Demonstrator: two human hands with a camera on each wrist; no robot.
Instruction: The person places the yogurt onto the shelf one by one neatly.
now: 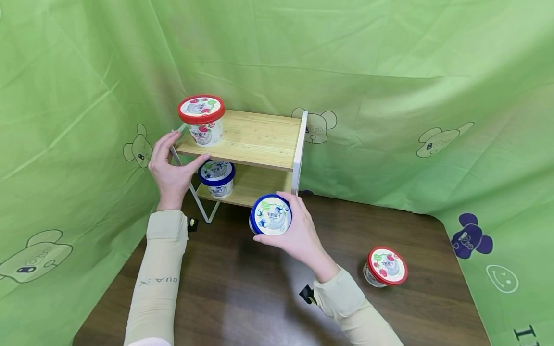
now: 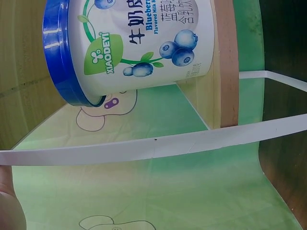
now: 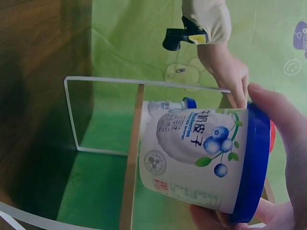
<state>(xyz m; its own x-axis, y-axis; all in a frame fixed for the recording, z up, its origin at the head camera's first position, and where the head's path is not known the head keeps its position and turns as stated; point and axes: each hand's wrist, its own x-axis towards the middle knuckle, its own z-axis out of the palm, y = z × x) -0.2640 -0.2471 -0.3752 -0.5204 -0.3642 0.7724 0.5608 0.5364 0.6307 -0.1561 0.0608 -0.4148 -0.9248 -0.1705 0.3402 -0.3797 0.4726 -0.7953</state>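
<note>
My right hand grips a blue-lidded blueberry milk tub in front of the rack, its lid between thumb and fingers. The tub's printed side faces the right wrist camera. At the rack's upper left corner, my left hand holds the wooden two-tier rack, thumb at the front edge of the top board. Just behind that hand, a red-lidded tub stands on the top board. Another blue-lidded tub is upright on the lower board, near the left end; the left wrist view shows this blueberry tub close up.
A second red-lidded tub sits on the dark wood surface at the right. White metal frames bound the rack's sides. Green printed cloth hangs behind and to both sides.
</note>
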